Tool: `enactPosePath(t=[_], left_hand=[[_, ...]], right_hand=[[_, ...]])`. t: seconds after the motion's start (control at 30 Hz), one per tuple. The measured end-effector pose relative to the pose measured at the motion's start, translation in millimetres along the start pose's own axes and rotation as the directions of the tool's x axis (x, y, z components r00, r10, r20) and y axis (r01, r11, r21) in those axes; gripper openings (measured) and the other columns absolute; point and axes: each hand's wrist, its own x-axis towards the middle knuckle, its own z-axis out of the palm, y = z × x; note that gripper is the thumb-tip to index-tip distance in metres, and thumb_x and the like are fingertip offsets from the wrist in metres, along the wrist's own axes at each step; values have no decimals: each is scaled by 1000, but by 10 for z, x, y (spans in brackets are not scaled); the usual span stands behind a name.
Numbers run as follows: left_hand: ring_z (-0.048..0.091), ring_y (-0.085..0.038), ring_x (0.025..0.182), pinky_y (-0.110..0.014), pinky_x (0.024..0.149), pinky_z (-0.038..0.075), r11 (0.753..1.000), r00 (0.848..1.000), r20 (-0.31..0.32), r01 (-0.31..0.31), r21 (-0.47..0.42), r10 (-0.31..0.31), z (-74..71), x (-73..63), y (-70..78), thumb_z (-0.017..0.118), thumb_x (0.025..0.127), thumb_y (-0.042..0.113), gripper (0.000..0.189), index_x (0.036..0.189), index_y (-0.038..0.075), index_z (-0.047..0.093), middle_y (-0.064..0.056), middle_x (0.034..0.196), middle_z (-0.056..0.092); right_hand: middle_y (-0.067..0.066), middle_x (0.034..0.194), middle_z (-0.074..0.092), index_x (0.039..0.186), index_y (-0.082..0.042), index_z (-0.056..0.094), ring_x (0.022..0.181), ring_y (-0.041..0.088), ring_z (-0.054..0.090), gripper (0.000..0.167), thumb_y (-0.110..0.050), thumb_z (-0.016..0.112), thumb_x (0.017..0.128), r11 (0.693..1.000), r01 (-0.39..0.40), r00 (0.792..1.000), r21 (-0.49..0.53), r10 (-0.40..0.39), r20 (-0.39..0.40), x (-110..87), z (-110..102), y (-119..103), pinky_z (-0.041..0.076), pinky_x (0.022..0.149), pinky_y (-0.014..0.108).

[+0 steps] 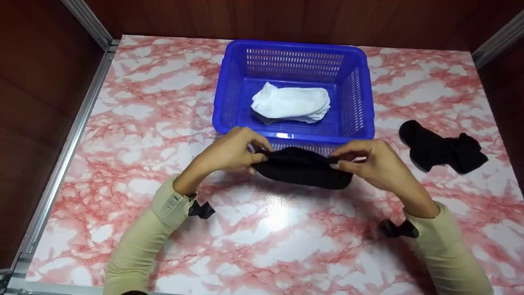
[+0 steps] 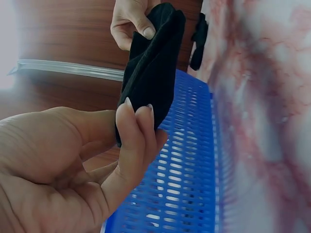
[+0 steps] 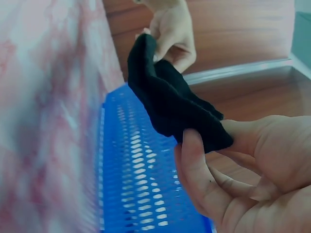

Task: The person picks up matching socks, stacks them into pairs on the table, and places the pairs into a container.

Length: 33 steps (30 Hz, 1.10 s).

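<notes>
A black sock is stretched sideways between both hands, just in front of the blue basket's near wall. My left hand pinches its left end between thumb and fingers. At the opposite end, my right hand pinches the fabric the same way. Both wrist views show the folded black sock held up off the table, with layered edges. Inside the blue basket lies a stack of white socks, with something dark grey showing beneath it.
More black socks lie on the table to the right of the basket. The red-and-white marbled table has dark wooden panels along its back and sides. Metal rails run along the left edge.
</notes>
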Motion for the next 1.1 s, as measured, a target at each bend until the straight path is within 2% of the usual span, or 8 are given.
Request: enactPosePath(t=[0.1, 0.27, 0.47, 0.57, 0.67, 0.8, 0.87, 1.1], left_hand=[[75, -14, 62, -39, 63, 64, 1000, 1000, 2, -12, -20, 12, -59, -3, 60, 72, 96, 8, 24, 119, 10, 78, -11, 115, 80], [73, -14, 62, -28, 63, 60, 996, 997, -7, -74, 48, 75, -188, -5, 159, 72, 95, 11, 20, 115, 11, 78, -8, 104, 81], [75, -16, 74, -29, 68, 61, 993, 994, 24, -106, 48, 105, -337, 88, 243, 70, 95, 10, 18, 112, 10, 75, -9, 100, 81], [73, -15, 87, -30, 80, 60, 991, 993, 6, -118, 65, 118, -413, 159, 259, 70, 94, 10, 18, 112, 10, 75, -9, 103, 81], [72, -15, 87, -28, 82, 58, 989, 992, -22, -123, 82, 125, -488, 234, 260, 69, 94, 11, 18, 110, 12, 75, -9, 101, 80], [75, -16, 82, -29, 76, 62, 992, 993, -34, -115, 52, 117, -572, 330, 247, 67, 96, 11, 18, 112, 11, 74, -10, 102, 78], [74, -14, 87, -26, 78, 61, 991, 992, -40, -119, 54, 121, -610, 381, 238, 67, 97, 11, 19, 114, 10, 74, -10, 105, 77], [74, -13, 82, -26, 71, 63, 995, 995, -14, -96, -32, 96, -745, 535, 235, 66, 101, 12, 25, 124, 6, 72, -12, 118, 75]], right_hand=[[7, 96, 79, 104, -13, 83, 84, -2, 70, 16, -4, 81, 90, 999, 45, 999, -7, -45, 17, 29, -76, -41, 59, 75, 14], [6, 94, 78, 104, -13, 82, 83, -2, 68, 18, -3, 81, 90, 994, 101, 994, -45, -98, 48, 124, -209, -121, 57, 70, 14], [1, 93, 79, 106, -12, 82, 80, -2, 70, 17, -7, 81, 90, 996, 80, 994, -34, -77, 83, 288, -345, -231, 56, 66, 15], [-9, 93, 80, 107, -7, 81, 82, -1, 72, 17, -5, 81, 90, 996, 84, 991, 6, -84, 105, 406, -409, -262, 57, 66, 15], [-15, 94, 79, 109, -7, 81, 83, 0, 73, 19, -8, 82, 90, 998, 63, 991, 15, -65, 116, 530, -469, -277, 57, 67, 16], [-14, 92, 79, 109, -10, 81, 81, 3, 73, 21, -14, 85, 89, 1000, 0, 994, 5, 0, 112, 686, -529, -278, 58, 69, 18], [-14, 91, 78, 110, -10, 81, 79, 4, 73, 22, -15, 85, 89, 1000, -26, 994, 8, 25, 110, 756, -554, -265, 58, 70, 18], [-15, 93, 77, 110, -10, 80, 81, 2, 71, 24, -19, 85, 89, 999, -35, 993, 21, 32, 114, 934, -621, -177, 57, 72, 16]])
